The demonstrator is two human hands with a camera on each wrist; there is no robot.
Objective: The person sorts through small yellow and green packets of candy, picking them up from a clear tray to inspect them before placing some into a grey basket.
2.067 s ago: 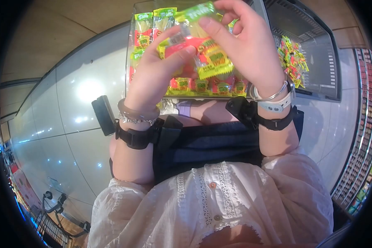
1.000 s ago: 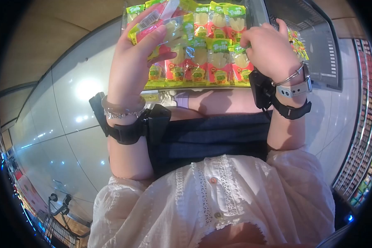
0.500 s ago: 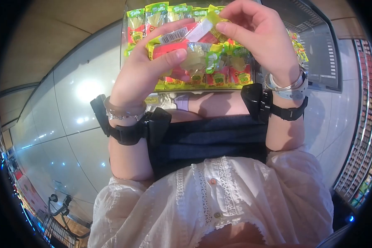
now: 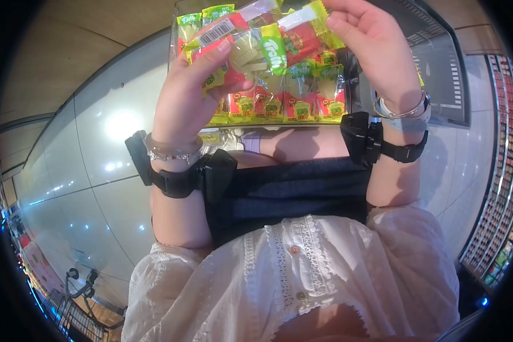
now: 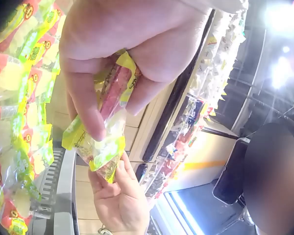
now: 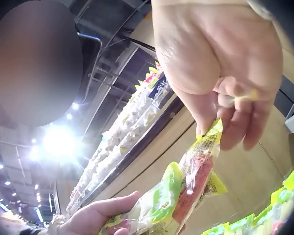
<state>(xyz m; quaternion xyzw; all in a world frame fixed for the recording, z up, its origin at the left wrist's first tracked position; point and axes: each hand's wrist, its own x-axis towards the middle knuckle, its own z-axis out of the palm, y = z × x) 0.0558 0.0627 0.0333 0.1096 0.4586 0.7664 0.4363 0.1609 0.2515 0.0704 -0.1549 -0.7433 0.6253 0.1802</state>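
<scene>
My left hand (image 4: 191,94) grips several candy packets in a bunch, the thumb across a packet (image 4: 248,51) with a green label. Between thumb and fingers my right hand (image 4: 382,54) pinches the yellow end of a red packet (image 4: 302,43), whose other end lies against the left hand's packets. In the right wrist view the right thumb and fingers hold that packet's (image 6: 193,181) upper end. The left wrist view shows the left hand (image 5: 132,44) curled round packets, with the right hand (image 5: 122,200) beyond. Below them is a clear-walled container (image 4: 174,68) with rows of similar packets (image 4: 299,100).
A dark grey crate (image 4: 447,68) stands right of the container. Shelves with rows of small goods (image 4: 496,165) run along the far right. At the lower left is a wire cart (image 4: 71,313). A person holding a phone (image 5: 230,171) appears in the left wrist view.
The right hand went from reaching over the container to pinching a packet at the left hand's bunch, then moved slightly right and up. The left hand's packets have tilted upward.
</scene>
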